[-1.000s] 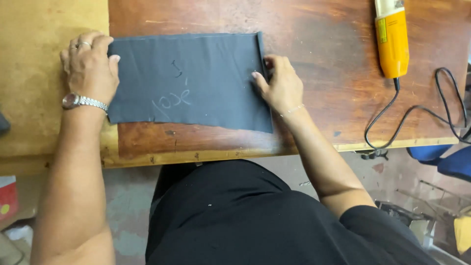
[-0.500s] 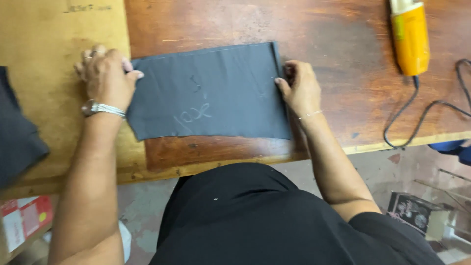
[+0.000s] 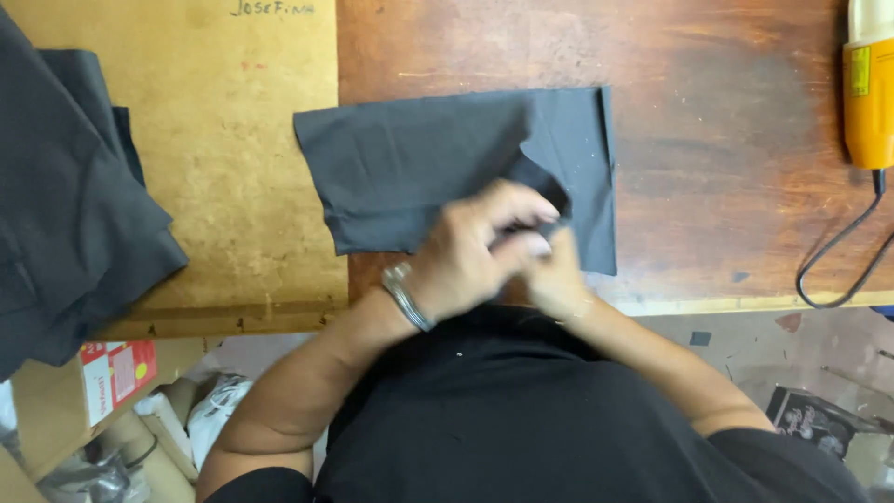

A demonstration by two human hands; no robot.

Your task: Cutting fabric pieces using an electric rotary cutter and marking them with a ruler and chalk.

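Observation:
A dark grey rectangle of cloth [image 3: 419, 168] lies flat on the wooden table [image 3: 717, 140], across the seam between a tan board and the dark wood. My left hand [image 3: 470, 247], with a metal watch on the wrist, and my right hand [image 3: 559, 275] meet at the cloth's near edge. Together they pinch a small dark fold of cloth [image 3: 545, 191] lifted from the near right part of the piece. The hands are blurred, and the right hand is partly hidden behind the left.
A pile of dark cloth [image 3: 65, 205] lies at the left on the tan board [image 3: 233, 140]. A yellow power tool [image 3: 871, 84] with a black cord [image 3: 838, 251] rests at the far right. Boxes and clutter sit on the floor below the table edge.
Both hands left the cloth's two ends and came together at its near edge, lifting a fold. The camera view shifted right, so the dark pile at the left came into view.

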